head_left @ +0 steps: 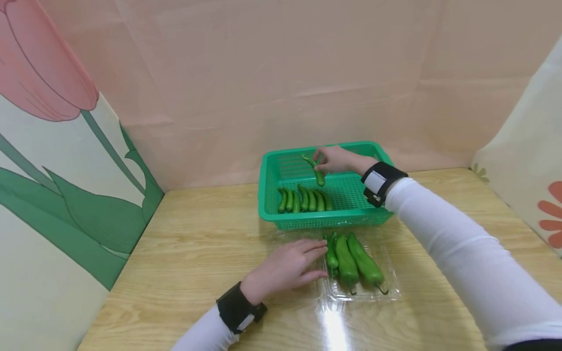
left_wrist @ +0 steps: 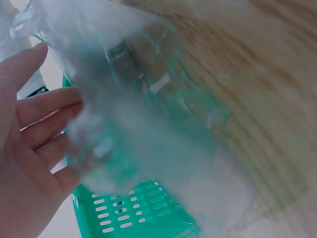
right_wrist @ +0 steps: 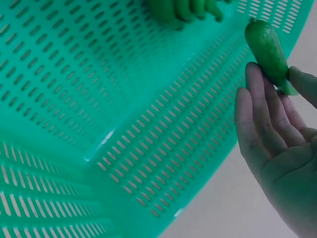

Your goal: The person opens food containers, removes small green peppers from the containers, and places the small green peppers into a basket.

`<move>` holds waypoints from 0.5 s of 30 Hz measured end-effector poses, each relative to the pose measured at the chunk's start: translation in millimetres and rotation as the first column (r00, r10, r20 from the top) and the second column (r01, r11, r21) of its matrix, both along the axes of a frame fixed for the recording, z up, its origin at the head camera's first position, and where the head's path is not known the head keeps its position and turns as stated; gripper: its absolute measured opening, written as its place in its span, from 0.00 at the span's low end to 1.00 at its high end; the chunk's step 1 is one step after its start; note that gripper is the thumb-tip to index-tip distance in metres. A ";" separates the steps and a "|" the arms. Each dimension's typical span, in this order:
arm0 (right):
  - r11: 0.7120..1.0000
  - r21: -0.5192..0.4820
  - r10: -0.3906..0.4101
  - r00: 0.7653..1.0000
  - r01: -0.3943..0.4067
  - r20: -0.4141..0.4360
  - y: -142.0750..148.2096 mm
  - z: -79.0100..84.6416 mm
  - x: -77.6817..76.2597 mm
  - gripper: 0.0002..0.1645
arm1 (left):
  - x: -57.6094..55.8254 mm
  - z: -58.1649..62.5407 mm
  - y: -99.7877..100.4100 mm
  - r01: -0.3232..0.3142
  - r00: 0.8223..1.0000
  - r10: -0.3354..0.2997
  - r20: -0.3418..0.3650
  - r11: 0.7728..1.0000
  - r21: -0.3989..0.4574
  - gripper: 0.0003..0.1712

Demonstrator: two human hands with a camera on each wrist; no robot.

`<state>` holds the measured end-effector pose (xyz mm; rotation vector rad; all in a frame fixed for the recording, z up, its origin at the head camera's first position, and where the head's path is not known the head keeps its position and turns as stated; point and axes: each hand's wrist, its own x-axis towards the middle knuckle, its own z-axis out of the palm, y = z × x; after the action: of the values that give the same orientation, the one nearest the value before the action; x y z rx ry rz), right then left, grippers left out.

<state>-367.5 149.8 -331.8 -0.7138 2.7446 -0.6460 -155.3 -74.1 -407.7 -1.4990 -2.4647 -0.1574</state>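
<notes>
The desk (head_left: 197, 234) has pale wood grain, and its back edge meets a wall of pink cloth (head_left: 281, 68) with soft creases. Along the left edge stands a panel with a big pink tulip (head_left: 48, 58) and green leaves; beyond the right edge there is a white cloth with a red flower (head_left: 554, 214). Near the back edge, right of its middle, sits a green basket (head_left: 333, 222), with a row of small green peppers (head_left: 304, 199) at its front left part. Above the basket floor, the person's right hand (head_left: 337, 160) pinches one more small pepper (head_left: 319, 177) between thumb and fingers. Before the basket lies a clear plastic tray (head_left: 365, 296) holding larger green peppers (head_left: 347, 261) and small ones. The left hand (head_left: 287, 268) grips nothing, its fingers extended at the tray's left edge. Nearer to me, a light (head_left: 334, 326) shines on the wood
</notes>
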 end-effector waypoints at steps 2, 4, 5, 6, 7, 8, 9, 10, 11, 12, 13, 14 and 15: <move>1.000 0.028 -0.010 1.000 0.010 0.023 2.1 -4.6 -2.3 0.23 | 0.4 0.4 0.5 0.000 1.000 0.000 0.005 1.000 0.000 0.34; 0.998 0.051 -0.025 0.999 0.022 0.041 3.9 -8.3 -4.3 0.23 | 0.7 0.5 1.0 0.002 1.000 -0.002 0.008 1.000 0.001 0.34; 0.998 0.058 -0.027 0.998 0.024 0.048 4.6 -9.5 -4.6 0.23 | 0.7 0.4 1.0 0.003 1.000 -0.003 0.009 1.000 0.001 0.33; 0.998 0.062 -0.029 0.998 0.025 0.060 5.4 -10.6 -4.9 0.23 | 0.7 0.3 1.2 0.005 1.000 -0.005 0.008 1.000 0.002 0.33; 0.998 0.064 -0.029 0.997 0.025 0.072 6.3 -11.9 -5.4 0.24 | 0.5 0.1 1.4 0.008 1.000 -0.008 0.006 1.000 0.004 0.33; 0.997 0.068 -0.031 0.996 0.025 0.085 7.1 -12.8 -5.3 0.24 | 0.8 0.3 1.3 0.007 1.000 -0.007 0.006 1.000 0.005 0.33; 0.997 0.074 -0.035 0.994 0.028 0.100 7.8 -13.5 -5.0 0.24 | 0.9 0.3 1.3 0.008 1.000 -0.008 0.003 1.000 0.006 0.33; 0.996 0.084 -0.034 0.993 0.025 0.113 8.4 -14.1 -4.6 0.24 | 1.0 0.5 1.1 0.009 1.000 -0.009 0.000 1.000 0.006 0.33; 0.995 0.095 -0.039 0.991 0.027 0.129 8.8 -15.0 -4.6 0.24 | 1.2 0.6 1.1 0.010 1.000 -0.010 -0.002 1.000 0.006 0.33; 0.994 0.111 -0.042 0.988 0.026 0.146 9.1 -15.6 -4.1 0.24 | 1.3 0.6 1.0 0.011 1.000 -0.011 -0.004 1.000 0.007 0.33; 0.992 0.127 -0.046 0.986 0.025 0.162 9.4 -16.1 -3.6 0.24 | 1.6 0.8 0.8 0.012 1.000 -0.012 -0.006 1.000 0.008 0.33; 0.989 0.146 -0.049 0.983 0.023 0.176 9.4 -16.1 -2.7 0.24 | 1.8 1.0 0.7 0.013 1.000 -0.013 -0.006 1.000 0.009 0.33; 0.986 0.167 -0.053 0.980 0.021 0.190 9.3 -16.1 -1.9 0.24 | 1.8 0.9 0.6 0.016 1.000 -0.015 -0.007 1.000 0.009 0.33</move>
<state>-369.5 159.1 -347.9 -0.5336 2.5991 -0.4627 -153.5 -73.5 -406.8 -1.5126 -2.4441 -0.1660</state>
